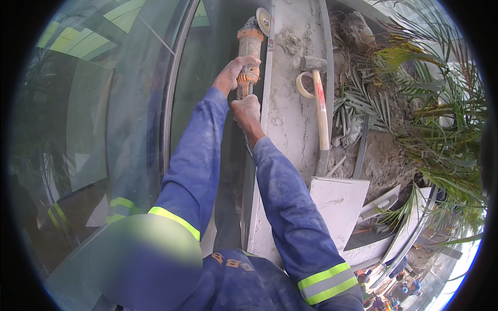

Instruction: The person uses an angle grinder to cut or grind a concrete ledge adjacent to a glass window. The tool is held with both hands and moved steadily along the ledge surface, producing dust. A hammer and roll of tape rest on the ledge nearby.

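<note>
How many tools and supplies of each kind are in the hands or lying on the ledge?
Orange angle grinder: 1, gripped by the left hand and right hand
Hammer: 1
Tape roll: 1
Total: 3

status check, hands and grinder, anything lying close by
Left hand and right hand both grip orange angle grinder. Disc at slab edge. Hammer, tape roll lie alongside.

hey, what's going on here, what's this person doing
A person in blue sleeves holds an orange angle grinder with both hands, the left hand on the body and the right hand at the rear. Its disc is at the edge of a dusty concrete ledge. A hammer and a tape roll lie on the ledge.
</note>
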`<state>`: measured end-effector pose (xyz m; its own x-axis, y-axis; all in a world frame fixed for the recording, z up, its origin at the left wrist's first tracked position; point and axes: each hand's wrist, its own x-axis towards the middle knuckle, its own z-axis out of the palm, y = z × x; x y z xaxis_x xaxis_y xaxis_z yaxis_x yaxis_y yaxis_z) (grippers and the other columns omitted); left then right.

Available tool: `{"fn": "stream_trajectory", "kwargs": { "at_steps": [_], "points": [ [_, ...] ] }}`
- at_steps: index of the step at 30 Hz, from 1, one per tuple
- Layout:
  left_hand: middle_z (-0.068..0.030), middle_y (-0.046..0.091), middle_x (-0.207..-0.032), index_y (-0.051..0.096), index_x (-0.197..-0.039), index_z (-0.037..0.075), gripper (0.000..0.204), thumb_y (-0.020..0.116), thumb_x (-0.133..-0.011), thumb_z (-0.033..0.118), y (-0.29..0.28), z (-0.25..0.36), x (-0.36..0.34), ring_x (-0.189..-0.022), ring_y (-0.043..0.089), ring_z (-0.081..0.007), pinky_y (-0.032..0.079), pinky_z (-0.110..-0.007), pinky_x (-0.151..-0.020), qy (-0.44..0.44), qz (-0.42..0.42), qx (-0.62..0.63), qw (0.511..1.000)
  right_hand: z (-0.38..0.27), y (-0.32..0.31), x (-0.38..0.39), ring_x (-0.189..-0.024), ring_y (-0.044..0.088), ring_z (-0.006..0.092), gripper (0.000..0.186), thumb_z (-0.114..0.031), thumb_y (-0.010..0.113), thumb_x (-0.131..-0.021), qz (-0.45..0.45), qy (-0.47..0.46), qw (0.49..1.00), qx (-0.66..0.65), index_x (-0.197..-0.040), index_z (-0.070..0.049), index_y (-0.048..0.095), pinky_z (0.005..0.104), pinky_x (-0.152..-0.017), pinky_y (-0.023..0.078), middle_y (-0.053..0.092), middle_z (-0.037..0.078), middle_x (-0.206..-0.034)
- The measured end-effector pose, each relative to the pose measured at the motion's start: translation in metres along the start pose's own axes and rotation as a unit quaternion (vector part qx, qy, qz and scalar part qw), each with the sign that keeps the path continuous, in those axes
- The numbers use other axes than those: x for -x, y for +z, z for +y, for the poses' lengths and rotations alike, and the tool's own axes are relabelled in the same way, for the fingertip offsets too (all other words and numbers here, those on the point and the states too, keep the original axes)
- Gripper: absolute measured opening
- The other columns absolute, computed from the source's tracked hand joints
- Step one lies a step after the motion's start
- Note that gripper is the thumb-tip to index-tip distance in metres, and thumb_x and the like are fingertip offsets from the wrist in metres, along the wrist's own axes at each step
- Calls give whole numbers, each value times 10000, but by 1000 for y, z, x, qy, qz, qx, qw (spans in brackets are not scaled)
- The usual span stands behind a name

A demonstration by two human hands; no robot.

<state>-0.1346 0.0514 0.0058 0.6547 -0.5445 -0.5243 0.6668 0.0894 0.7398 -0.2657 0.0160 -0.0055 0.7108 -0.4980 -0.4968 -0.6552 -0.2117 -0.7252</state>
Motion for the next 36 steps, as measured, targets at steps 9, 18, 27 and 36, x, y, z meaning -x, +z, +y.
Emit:
{"fn": "stream_trajectory", "kwargs": {
  "at_steps": [9,18,27,36],
  "points": [
    [-110,645,-893,588,-1113,16,534,837,-718,275,-10,-4,-4,-715,698,-240,611,-384,-680,10,-5,-12,1000,-7,-3,8,-850,719,402,277,-141,659,-799,-31,16,999,-22,-900,114,688,454,-767,566,705,295,-871],
    [-129,656,-911,591,-1122,11,536,825,-726,287,-7,-6,4,-740,703,-265,608,-392,-712,-4,5,-10,1000,-6,-7,17,-1023,698,470,339,-142,664,-813,-45,33,998,-14,-1018,128,675,489,-919,550,699,358,-1028],
    [-60,631,-852,633,-1026,59,443,839,-696,270,-1,-4,19,-683,663,-193,580,-348,-630,-13,3,5,1000,-6,-11,29,-996,702,475,328,-139,664,-814,-39,20,999,-20,-1006,128,666,492,-892,557,696,361,-1008],
    [-58,630,-838,636,-1020,60,449,849,-686,272,5,-4,25,-668,661,-194,585,-352,-621,-11,10,9,1000,-5,-10,29,-985,706,474,310,-130,652,-816,-29,15,999,-19,-985,130,665,488,-886,560,698,362,-994]
  ]
}}
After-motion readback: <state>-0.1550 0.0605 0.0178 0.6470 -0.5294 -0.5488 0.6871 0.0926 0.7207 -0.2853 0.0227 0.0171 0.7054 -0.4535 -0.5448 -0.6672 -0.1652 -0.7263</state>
